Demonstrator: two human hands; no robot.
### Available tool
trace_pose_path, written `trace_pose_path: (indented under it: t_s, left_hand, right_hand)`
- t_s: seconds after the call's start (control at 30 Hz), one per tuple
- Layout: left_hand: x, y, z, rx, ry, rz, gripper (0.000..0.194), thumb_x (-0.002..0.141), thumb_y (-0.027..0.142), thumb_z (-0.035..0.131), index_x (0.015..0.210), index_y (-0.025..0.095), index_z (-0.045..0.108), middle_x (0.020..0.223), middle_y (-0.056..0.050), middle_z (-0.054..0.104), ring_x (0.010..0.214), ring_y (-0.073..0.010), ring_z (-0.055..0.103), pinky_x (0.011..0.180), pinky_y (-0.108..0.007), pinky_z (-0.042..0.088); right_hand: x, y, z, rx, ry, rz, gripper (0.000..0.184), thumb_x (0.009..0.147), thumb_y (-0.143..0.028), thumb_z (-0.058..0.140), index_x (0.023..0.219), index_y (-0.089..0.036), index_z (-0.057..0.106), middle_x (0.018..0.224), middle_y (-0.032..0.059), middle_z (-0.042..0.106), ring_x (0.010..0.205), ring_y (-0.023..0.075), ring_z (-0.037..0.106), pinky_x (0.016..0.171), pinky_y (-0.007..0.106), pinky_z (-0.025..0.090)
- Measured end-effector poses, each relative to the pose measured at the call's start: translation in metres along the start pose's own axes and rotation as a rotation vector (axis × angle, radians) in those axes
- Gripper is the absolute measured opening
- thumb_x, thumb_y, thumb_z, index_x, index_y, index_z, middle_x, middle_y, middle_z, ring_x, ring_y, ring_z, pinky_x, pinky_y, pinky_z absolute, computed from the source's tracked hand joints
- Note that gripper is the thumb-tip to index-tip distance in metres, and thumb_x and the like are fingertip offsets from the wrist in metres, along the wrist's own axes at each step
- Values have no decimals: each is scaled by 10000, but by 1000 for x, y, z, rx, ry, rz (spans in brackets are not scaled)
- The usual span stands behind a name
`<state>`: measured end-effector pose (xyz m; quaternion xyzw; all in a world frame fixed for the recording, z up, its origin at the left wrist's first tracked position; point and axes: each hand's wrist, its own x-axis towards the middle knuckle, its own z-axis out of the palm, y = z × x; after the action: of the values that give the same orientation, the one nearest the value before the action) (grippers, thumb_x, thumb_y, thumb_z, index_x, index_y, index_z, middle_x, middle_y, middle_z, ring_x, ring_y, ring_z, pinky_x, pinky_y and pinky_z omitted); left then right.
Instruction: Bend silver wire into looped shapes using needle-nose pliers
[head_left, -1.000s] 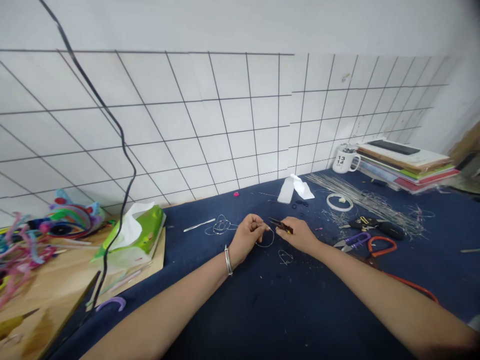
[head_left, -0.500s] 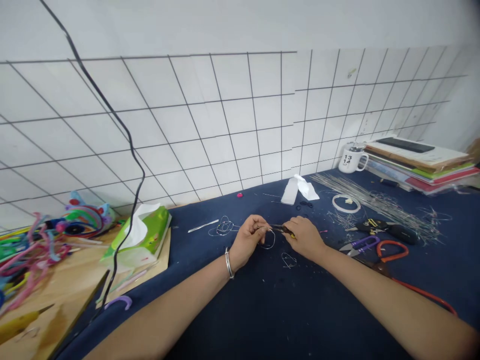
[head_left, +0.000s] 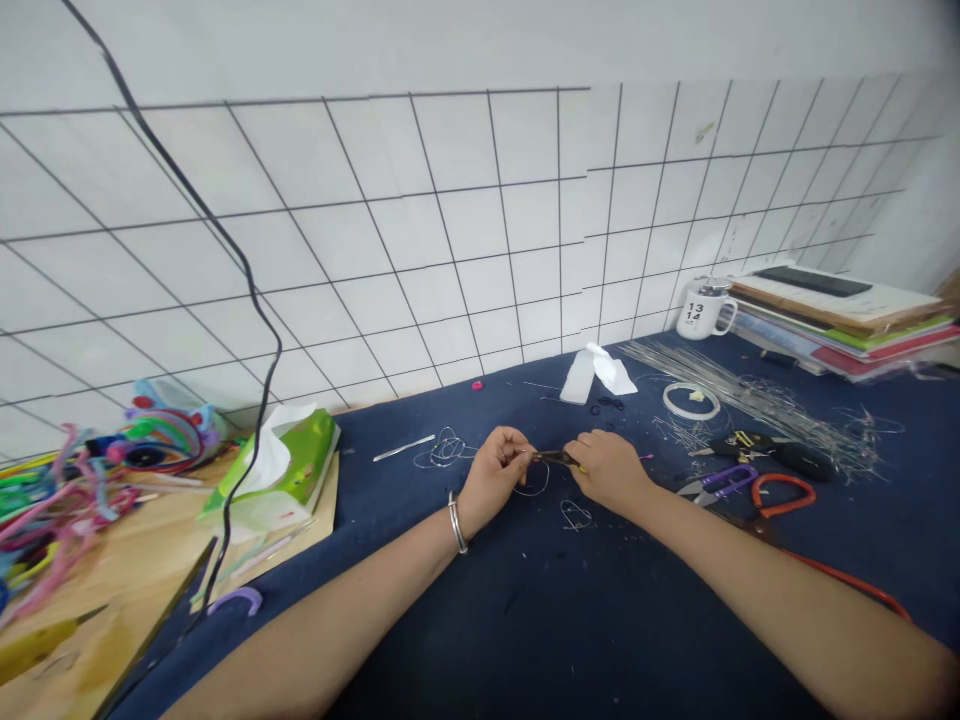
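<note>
Pinched between the fingers of my left hand (head_left: 498,470) is a thin wire (head_left: 545,487), which bends into a loop below the fingertips. My right hand (head_left: 609,468) is closed around a pair of pliers (head_left: 556,456); their dark jaws reach left and meet the wire at my left fingertips. Most of the handles are hidden in my palm. On the dark blue cloth (head_left: 465,640), a small coil of wire (head_left: 576,515) lies just below the pliers. Another loose wire coil (head_left: 448,449) lies left of my left hand.
At right are purple-handled scissors (head_left: 726,486), red-handled cutters (head_left: 784,495), black-handled pliers (head_left: 772,452), a white ring (head_left: 691,401) and a bundle of straight wires (head_left: 720,385). A mug (head_left: 705,310) and stacked books (head_left: 840,320) stand behind. A tissue pack (head_left: 300,460) and a hanging black cable (head_left: 247,270) are left.
The pliers' jaws have shifted slightly left, closer to my left fingertips, and the wire loop has turned a little. Both hands stay in nearly the same place; the view has tilted slightly.
</note>
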<state>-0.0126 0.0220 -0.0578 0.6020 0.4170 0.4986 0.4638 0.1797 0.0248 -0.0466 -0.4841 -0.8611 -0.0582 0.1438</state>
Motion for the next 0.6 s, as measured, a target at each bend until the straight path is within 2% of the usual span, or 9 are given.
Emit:
trace_pose_path:
  t_s: [0.17, 0.6]
  left_hand:
    - [0, -1, 0, 20, 15, 1, 177, 749, 256, 565, 853, 167, 454, 728, 11, 568, 478, -38, 461, 451, -161, 344]
    - [0, -4, 0, 53, 17, 5, 137, 754, 219, 538, 834, 167, 439, 773, 0, 584, 479, -37, 458, 453, -164, 360]
  right_hand:
    - [1, -1, -1, -13, -53, 25, 159, 819, -269, 442, 811, -187, 578, 782, 58, 566, 784, 172, 474, 682, 282, 298]
    - [0, -1, 1, -21, -94, 64, 166, 823, -313, 432, 822, -213, 565, 793, 42, 591, 787, 174, 516, 624, 264, 317]
